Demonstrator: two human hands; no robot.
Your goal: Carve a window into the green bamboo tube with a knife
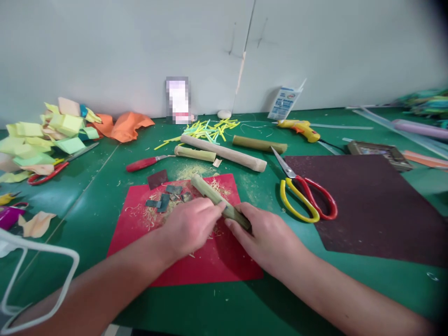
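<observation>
My right hand (268, 238) is closed around the near end of a green bamboo stick (210, 192) that lies slanting over a red mat (210, 261). My left hand (191, 226) is closed too, its fingertips pressed against the middle of the same stick; whether it holds a small tool is hidden. Pale shavings and several small dark sandpaper scraps (164, 198) lie scattered on the mat just beyond my hands.
Yellow-and-red scissors (304, 198) rest beside a large dark sandpaper sheet (371, 205) at right. Behind the mat are more bamboo pieces (224, 153), a red-handled knife (145, 163), cut straws (210, 129) and a glue gun (301, 128). Coloured paper (45, 135) piles at left.
</observation>
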